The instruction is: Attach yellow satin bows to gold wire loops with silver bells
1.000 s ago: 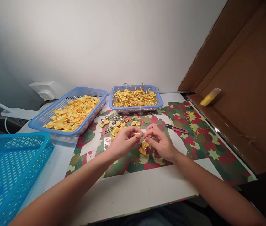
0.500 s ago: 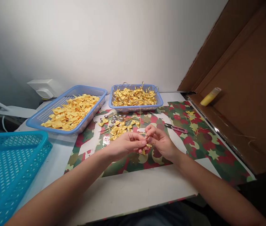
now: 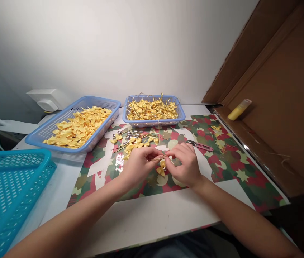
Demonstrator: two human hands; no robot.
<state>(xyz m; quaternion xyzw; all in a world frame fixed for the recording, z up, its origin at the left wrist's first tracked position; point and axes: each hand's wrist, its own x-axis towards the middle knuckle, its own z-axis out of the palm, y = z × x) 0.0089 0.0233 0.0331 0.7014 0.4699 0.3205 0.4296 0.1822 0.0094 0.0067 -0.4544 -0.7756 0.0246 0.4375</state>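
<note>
My left hand (image 3: 138, 164) and my right hand (image 3: 184, 165) meet over the patterned sheet (image 3: 222, 168), both pinched on a small yellow bow (image 3: 161, 168) with a thin gold cord (image 3: 158, 138) rising from it. Just beyond my hands lies a loose pile of yellow bows and small silver bells (image 3: 133, 140). A red-handled snipper (image 3: 202, 146) lies to the right of my right hand.
A blue basket (image 3: 103, 126) of plain yellow bows sits back left. A smaller blue basket (image 3: 181, 114) of corded bows stands behind the pile. An empty turquoise basket (image 3: 12, 190) is at the left edge. Cardboard (image 3: 283, 107) with a yellow tube (image 3: 239, 109) walls the right.
My hands have turned and drawn apart slightly, with the bow now hanging between the fingertips. The view has shifted a little to the right.
</note>
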